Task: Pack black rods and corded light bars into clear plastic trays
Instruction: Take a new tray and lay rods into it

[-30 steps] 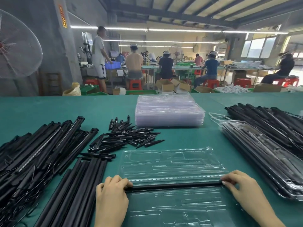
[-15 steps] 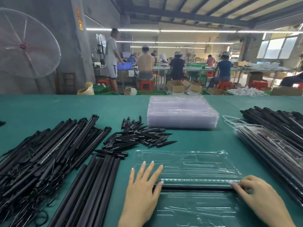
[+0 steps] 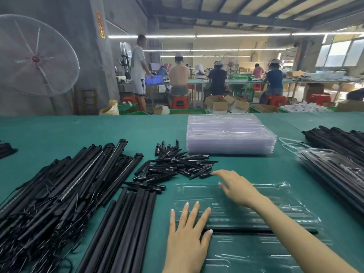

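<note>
Fingers [image 3: 186, 213] of left hand [image 3: 187, 241] splayed flat on tray [image 3: 275, 211].

This place is a factory assembly hall. Long tables with green cover [image 3: 78, 133] stand in rows, and workers [image 3: 216, 79] sit on red plastic stools [image 3: 275, 99] at them. Open cardboard boxes [image 3: 216, 104] lie on the floor, a big industrial fan [image 3: 36, 56] stands left, and tube lights [image 3: 216, 35] hang under the roof.
</note>
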The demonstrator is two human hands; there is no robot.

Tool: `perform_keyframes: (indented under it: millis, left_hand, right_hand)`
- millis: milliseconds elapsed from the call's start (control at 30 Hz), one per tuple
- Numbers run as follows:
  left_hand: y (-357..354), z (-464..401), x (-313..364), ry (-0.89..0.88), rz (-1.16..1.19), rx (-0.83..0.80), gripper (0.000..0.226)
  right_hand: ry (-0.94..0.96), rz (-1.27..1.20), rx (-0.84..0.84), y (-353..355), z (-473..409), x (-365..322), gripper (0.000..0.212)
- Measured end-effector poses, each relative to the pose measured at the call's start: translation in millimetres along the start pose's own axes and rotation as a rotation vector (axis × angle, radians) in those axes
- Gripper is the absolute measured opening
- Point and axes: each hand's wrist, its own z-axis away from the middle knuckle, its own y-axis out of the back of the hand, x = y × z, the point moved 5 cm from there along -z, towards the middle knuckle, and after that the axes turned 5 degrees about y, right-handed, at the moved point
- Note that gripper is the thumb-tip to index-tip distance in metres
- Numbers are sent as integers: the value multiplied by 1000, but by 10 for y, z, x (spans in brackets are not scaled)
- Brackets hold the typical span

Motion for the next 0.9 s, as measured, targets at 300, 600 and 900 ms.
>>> perform_keyframes:
  millis: [300,600,900]
  left_hand:
    - [-29,-47,-30,-4,-6,-31,48]
    - [9,10,-49,18,56,-59,43]
    - [-117,-47,-96,-46,118,15,53]
  right_hand:
    - [-116,222,-36,-336,-624,-98,27]
    - [158,-174,568,145,-102,-331,18]
    - [-104,-1163,601,359,1167,168,24]
